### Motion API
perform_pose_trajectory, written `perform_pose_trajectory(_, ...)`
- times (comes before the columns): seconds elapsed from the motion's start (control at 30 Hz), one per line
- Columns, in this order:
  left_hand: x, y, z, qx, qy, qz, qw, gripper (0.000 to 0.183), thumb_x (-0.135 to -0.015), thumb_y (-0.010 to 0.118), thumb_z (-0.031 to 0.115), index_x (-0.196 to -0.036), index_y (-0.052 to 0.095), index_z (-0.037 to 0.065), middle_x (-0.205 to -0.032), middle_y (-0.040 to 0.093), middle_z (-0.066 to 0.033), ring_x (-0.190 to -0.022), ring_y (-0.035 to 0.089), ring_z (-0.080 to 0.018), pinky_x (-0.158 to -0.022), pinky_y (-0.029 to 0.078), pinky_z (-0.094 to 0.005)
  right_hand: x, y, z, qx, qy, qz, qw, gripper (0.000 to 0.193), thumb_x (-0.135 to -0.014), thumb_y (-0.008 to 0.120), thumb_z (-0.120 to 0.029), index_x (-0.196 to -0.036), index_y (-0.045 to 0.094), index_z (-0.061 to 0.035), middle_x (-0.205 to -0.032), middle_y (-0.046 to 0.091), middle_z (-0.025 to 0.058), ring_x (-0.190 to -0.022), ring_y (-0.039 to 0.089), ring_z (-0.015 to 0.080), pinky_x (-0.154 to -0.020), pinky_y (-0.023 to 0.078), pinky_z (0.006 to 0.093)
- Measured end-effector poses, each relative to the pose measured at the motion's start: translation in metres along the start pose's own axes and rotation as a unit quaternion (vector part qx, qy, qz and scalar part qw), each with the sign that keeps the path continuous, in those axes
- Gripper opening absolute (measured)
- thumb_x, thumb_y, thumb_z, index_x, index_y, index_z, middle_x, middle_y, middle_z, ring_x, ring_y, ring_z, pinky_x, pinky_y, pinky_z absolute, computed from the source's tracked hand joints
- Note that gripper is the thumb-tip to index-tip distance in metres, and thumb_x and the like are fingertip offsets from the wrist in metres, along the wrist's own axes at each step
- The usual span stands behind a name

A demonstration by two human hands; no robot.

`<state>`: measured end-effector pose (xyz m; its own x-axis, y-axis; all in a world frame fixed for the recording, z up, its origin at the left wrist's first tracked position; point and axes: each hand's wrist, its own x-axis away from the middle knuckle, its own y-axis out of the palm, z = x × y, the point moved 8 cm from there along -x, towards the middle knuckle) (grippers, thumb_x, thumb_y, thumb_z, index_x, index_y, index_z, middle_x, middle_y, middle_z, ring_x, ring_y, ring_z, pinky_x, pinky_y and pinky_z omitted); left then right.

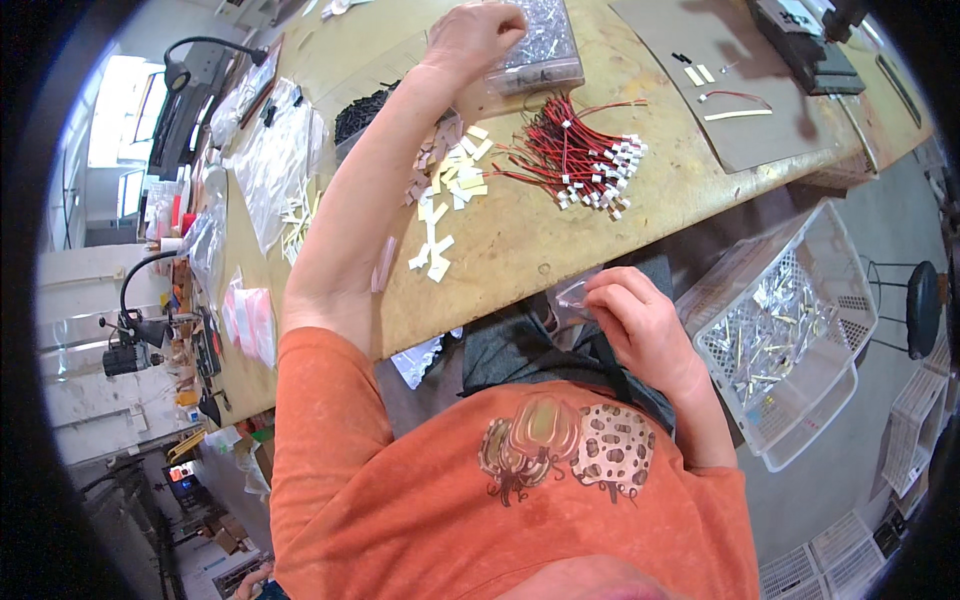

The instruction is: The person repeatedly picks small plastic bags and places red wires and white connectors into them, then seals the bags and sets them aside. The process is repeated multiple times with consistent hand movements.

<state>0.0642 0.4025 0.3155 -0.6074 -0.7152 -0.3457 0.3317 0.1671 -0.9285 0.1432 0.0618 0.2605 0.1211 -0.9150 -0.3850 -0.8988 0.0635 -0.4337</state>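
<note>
My left hand [475, 38] reaches over the left rim of a clear plastic box [538, 76] that is full of small shiny transparent pieces. Its fingers are curled closed, and what they hold, if anything, is hidden. Just off the table's front edge, my right hand [638, 318] pinches a small clear plastic bag [575, 294]; its contents cannot be made out. Between the hands lies a heap of red and black wire leads [575, 155] with white connectors. Scattered pale yellow strips [455, 185] lie beside my left forearm, next to a pile of small black parts [365, 113].
A white plastic basket [710, 350] holding many filled clear bags stands right of me, below table height. A grey mat [735, 135] with a few sample parts lies at the table's right. Clear plastic bags [275, 170] and desk lamps [175, 75] line the left side.
</note>
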Motion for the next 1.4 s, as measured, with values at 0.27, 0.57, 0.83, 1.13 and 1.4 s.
perform_pose_trajectory(0.27, 0.065, -0.057, 0.046, 0.268, 0.027, -0.05, 0.962, 0.013, -0.089, 0.073, 0.011, -0.099, 0.076, 0.003, -0.086, 0.073, -0.0073, -0.077, 0.066, -0.0147, -0.071, 0.053, -0.0298, -0.008, -0.014, -0.009, 0.024, 0.007, 0.044, 0.999, 0.017, -0.083, 0.072, 0.005, -0.097, 0.063, -0.0011, -0.103, 0.065, 0.0156, -0.096, 0.066, 0.0352, -0.081, 0.056, 0.0405)
perform_pose_trajectory(0.57, 0.199, -0.113, 0.137, 0.271, 0.17, -0.092, 0.943, 0.013, -0.079, 0.078, 0.003, -0.09, 0.073, 0.005, -0.08, 0.065, -0.0073, -0.078, 0.064, -0.0248, -0.07, 0.05, -0.0358, -0.023, -0.002, -0.042, 0.061, -0.038, 0.034, 0.997, 0.016, -0.084, 0.071, 0.005, -0.098, 0.065, 0.0, -0.113, 0.067, 0.0151, -0.103, 0.067, 0.0331, -0.084, 0.057, 0.0382)
perform_pose_trajectory(0.83, 0.207, -0.139, 0.076, 0.26, 0.064, -0.003, 0.964, 0.01, -0.087, 0.075, 0.006, -0.096, 0.073, 0.003, -0.087, 0.07, -0.0091, -0.079, 0.07, -0.0196, -0.07, 0.056, -0.0315, -0.023, 0.022, -0.057, 0.063, -0.036, -0.006, 0.997, 0.014, -0.085, 0.071, 0.008, -0.097, 0.067, 0.0007, -0.117, 0.068, 0.0147, -0.106, 0.069, 0.0311, -0.085, 0.057, 0.0366)
perform_pose_trajectory(1.13, 0.126, -0.098, -0.114, 0.101, -0.131, -0.046, 0.985, 0.028, -0.089, 0.074, 0.024, -0.109, 0.077, 0.004, -0.097, 0.079, -0.0125, -0.09, 0.074, -0.0194, -0.084, 0.057, -0.035, -0.022, 0.041, -0.062, 0.062, -0.043, -0.036, 0.997, 0.019, -0.081, 0.074, 0.006, -0.097, 0.065, -0.0003, -0.112, 0.067, 0.0164, -0.105, 0.067, 0.0355, -0.088, 0.057, 0.0401)
perform_pose_trajectory(1.4, 0.076, -0.015, -0.133, 0.219, -0.088, -0.153, 0.96, 0.037, -0.082, 0.079, 0.02, -0.115, 0.074, 0.004, -0.099, 0.077, -0.0139, -0.091, 0.072, -0.0248, -0.084, 0.057, -0.0392, -0.02, 0.048, -0.055, 0.065, -0.034, -0.048, 0.996, 0.018, -0.083, 0.075, 0.004, -0.097, 0.065, -0.0003, -0.111, 0.068, 0.0165, -0.102, 0.069, 0.0347, -0.085, 0.058, 0.0396)
